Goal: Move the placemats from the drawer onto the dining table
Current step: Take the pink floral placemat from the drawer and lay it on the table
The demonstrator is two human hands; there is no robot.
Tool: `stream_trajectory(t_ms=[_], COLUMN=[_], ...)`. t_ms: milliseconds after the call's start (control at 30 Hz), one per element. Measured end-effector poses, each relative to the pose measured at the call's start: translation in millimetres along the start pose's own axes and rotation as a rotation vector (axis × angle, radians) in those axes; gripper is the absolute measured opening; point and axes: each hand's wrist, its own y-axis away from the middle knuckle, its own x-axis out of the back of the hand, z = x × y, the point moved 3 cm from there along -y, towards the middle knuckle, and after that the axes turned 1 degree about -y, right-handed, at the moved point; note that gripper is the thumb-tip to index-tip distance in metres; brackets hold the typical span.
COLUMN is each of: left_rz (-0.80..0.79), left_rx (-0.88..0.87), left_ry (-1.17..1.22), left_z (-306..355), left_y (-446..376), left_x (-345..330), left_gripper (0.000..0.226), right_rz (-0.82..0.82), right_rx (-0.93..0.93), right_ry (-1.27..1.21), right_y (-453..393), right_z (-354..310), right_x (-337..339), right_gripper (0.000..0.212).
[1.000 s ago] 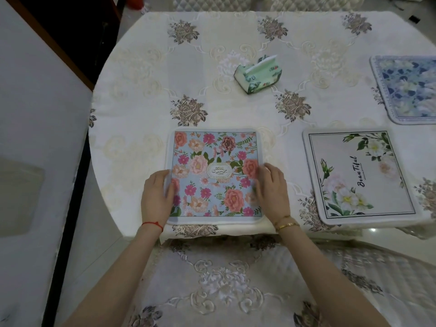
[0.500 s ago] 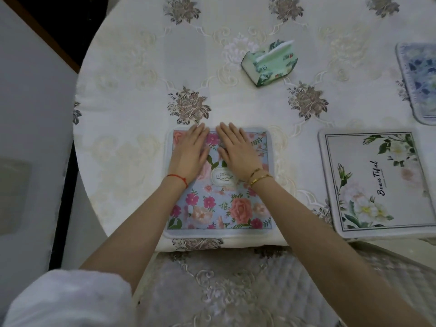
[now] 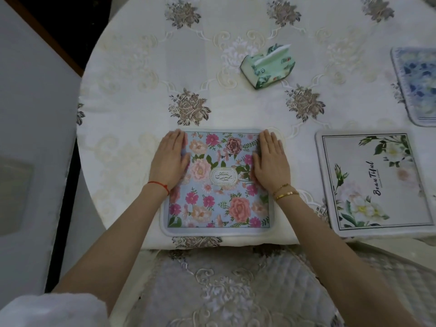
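Note:
A blue placemat with pink flowers (image 3: 218,199) lies flat at the near edge of the round dining table (image 3: 132,74). My left hand (image 3: 169,159) presses flat on its far left corner, fingers straight. My right hand (image 3: 271,161) presses flat on its far right corner, fingers straight too. To the right lies a white placemat with white flowers and the word Beautiful (image 3: 375,182). Farther right, a blue and white placemat (image 3: 417,83) is cut off by the frame edge.
A green tissue pack (image 3: 267,66) stands on the embroidered cream tablecloth beyond the flowered mat. A quilted chair seat (image 3: 226,289) sits under the near table edge between my arms. A pale wall panel (image 3: 30,142) runs along the left.
My hands slid apart from the middle of the mat's far edge to its two far corners. A second ago they were at the mat's near sides.

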Motion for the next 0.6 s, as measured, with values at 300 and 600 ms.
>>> stream_trajectory(t_ms=[300,600], left_rz=[-0.104,-0.059], left_rx=[-0.096,0.071], left_ry=[-0.013,-0.031], left_z=[35.9,-9.6], left_y=[20.0,60.7], left_x=[-24.5,-7.5], left_gripper=[0.063,0.062], right_rz=[-0.144,-0.115], right_rx=[0.179,0.013], right_ry=[-0.019,0.041], right_y=[17.6,61.9], right_z=[-35.9,20.5], right_x=[-21.0,0.3], right_gripper=[0.06,0.064])
